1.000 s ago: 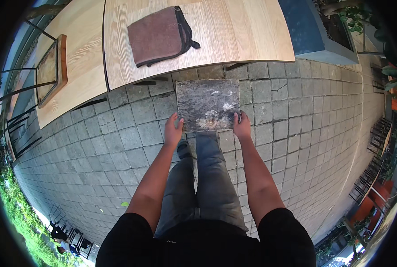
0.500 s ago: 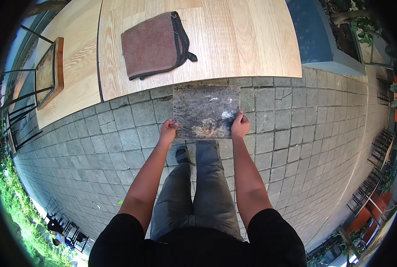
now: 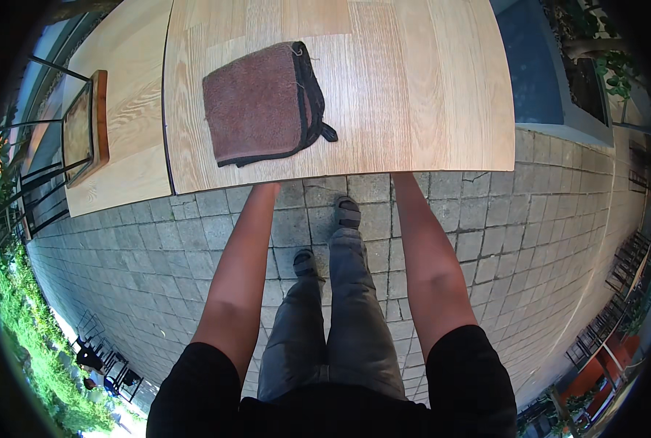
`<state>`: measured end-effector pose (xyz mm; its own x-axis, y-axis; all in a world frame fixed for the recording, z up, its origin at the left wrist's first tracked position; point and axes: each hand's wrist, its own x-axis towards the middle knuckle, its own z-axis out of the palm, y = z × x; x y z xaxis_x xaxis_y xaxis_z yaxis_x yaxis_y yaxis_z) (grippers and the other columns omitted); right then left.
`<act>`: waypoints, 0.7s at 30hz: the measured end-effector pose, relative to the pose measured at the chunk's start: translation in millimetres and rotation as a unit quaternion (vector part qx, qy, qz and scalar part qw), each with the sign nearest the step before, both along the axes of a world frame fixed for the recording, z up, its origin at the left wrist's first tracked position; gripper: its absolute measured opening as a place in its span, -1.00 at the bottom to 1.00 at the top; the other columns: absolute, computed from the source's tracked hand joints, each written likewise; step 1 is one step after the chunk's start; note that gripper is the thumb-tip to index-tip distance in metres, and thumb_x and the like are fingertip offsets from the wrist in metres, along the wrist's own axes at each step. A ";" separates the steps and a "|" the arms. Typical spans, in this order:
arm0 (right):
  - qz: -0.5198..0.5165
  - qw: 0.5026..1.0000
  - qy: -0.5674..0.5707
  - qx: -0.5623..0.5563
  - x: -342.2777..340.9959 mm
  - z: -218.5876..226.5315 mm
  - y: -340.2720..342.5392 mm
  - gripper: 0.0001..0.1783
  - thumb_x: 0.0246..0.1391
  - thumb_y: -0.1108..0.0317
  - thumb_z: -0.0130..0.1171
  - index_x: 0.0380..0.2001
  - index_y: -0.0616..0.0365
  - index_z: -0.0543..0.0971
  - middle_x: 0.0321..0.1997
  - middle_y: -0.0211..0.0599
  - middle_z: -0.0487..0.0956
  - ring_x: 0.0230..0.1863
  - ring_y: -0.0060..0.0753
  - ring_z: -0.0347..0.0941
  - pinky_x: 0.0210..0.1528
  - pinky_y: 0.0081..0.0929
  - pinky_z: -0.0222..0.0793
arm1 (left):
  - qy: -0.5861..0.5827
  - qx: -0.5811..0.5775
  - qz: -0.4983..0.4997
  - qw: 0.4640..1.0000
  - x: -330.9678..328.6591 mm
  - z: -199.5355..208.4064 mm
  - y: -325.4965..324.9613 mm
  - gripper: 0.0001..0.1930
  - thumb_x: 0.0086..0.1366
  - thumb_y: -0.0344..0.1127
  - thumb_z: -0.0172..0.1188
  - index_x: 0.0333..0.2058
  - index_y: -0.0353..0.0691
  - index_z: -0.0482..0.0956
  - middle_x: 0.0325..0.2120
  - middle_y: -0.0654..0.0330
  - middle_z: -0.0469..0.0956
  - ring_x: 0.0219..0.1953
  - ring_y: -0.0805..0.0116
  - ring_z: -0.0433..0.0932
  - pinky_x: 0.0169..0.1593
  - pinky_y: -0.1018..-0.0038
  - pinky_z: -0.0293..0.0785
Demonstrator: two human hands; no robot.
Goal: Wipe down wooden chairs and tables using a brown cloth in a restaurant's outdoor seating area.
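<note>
Both forearms, the left and the right, reach forward under the near edge of a light wooden table. The tabletop covers my left hand and my right hand from about the wrists on, so their fingers and anything in them are hidden. The dark, worn rectangular board seen earlier is out of sight. A folded brown cloth with black edging and a small loop lies on the tabletop, beyond my arms, touched by neither.
A wooden stool or chair with thin black legs stands on the adjoining table section at left. Grey paving surrounds my sandaled feet. A blue-grey block stands at the far right, and stacked dark furniture lines the right side.
Both hands, which held the dark board in front of the table edge, have gone forward under the tabletop, and the board has left view. One foot has come forward; the table appears nearer.
</note>
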<state>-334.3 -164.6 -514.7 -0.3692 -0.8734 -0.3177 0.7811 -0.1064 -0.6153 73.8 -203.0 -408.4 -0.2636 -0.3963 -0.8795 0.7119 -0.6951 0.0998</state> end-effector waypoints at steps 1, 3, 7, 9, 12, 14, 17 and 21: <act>-0.012 0.994 0.032 0.108 8.2 -14.6 51.7 -0.20 0.53 -0.25 -0.06 0.59 0.02 0.23 0.58 -0.18 0.36 0.50 0.00 0.36 0.49 0.07 0.40 | -0.119 -0.074 0.198 0.970 -44.5 13.3 51.4 -0.25 0.55 0.06 0.20 0.57 -0.04 0.23 0.56 0.07 0.24 0.52 0.15 0.27 0.49 0.19 0.23; -0.003 0.993 0.010 0.116 35.9 -5.8 37.0 -0.20 0.54 -0.24 -0.07 0.59 0.03 0.23 0.58 -0.18 0.36 0.50 0.00 0.35 0.49 0.07 0.40 | -0.158 -0.103 0.171 0.967 -24.9 29.3 46.9 -0.28 0.55 0.05 0.20 0.55 -0.05 0.25 0.53 0.08 0.27 0.49 0.15 0.29 0.47 0.19 0.26; 0.011 0.988 -0.014 0.153 53.0 24.8 51.9 -0.22 0.56 -0.22 -0.10 0.59 0.04 0.23 0.59 -0.18 0.36 0.52 -0.02 0.33 0.51 0.05 0.37 | -0.256 -0.202 0.047 0.944 -9.7 51.7 50.1 -0.37 0.55 0.00 0.21 0.47 -0.09 0.34 0.40 0.09 0.38 0.38 0.18 0.39 0.37 0.20 0.35; 0.015 0.984 -0.017 0.178 60.1 36.9 40.3 -0.23 0.56 -0.20 -0.11 0.59 0.05 0.23 0.59 -0.18 0.36 0.53 -0.03 0.32 0.52 0.05 0.36 | -0.295 -0.240 -0.018 0.925 -13.1 55.7 45.2 -0.41 0.55 -0.03 0.22 0.43 -0.11 0.38 0.33 0.09 0.44 0.32 0.20 0.44 0.32 0.21 0.40; 0.025 0.975 -0.024 0.222 82.9 61.2 43.2 -0.24 0.58 -0.19 -0.13 0.59 0.07 0.23 0.59 -0.18 0.36 0.54 -0.04 0.30 0.53 0.04 0.34 | -0.353 -0.286 -0.116 0.883 -5.2 64.2 56.1 -0.47 0.56 -0.07 0.23 0.37 -0.14 0.45 0.24 0.10 0.52 0.24 0.22 0.51 0.25 0.21 0.48; 0.033 0.969 -0.028 0.244 89.6 72.9 50.3 -0.25 0.59 -0.18 -0.15 0.59 0.07 0.23 0.59 -0.18 0.36 0.54 -0.05 0.29 0.53 0.03 0.32 | -0.389 -0.318 -0.177 0.846 -14.6 70.2 55.9 -0.52 0.56 -0.10 0.23 0.33 -0.16 0.49 0.17 0.10 0.58 0.18 0.23 0.56 0.20 0.22 0.52; 0.233 0.680 0.683 0.129 24.1 60.2 88.3 -0.16 0.37 -0.16 0.19 0.49 0.19 0.36 0.55 -0.02 0.39 0.48 0.00 0.38 0.42 0.11 0.40 | -0.370 -0.416 -0.250 0.792 -110.8 87.3 68.1 -0.58 0.56 -0.14 0.24 0.27 -0.19 0.56 0.07 0.11 0.67 0.09 0.25 0.64 0.12 0.22 0.60; 0.549 0.459 0.691 0.105 201.8 254.4 141.4 -0.19 0.25 -0.07 0.31 0.46 0.07 0.40 0.33 0.10 0.51 0.34 0.18 0.49 0.33 0.29 0.38 | -0.415 -0.394 -0.311 0.759 -7.9 134.2 159.0 -0.72 0.56 -0.25 0.25 0.12 -0.25 0.66 -0.19 0.17 0.74 -0.14 0.36 0.71 -0.07 0.33 0.65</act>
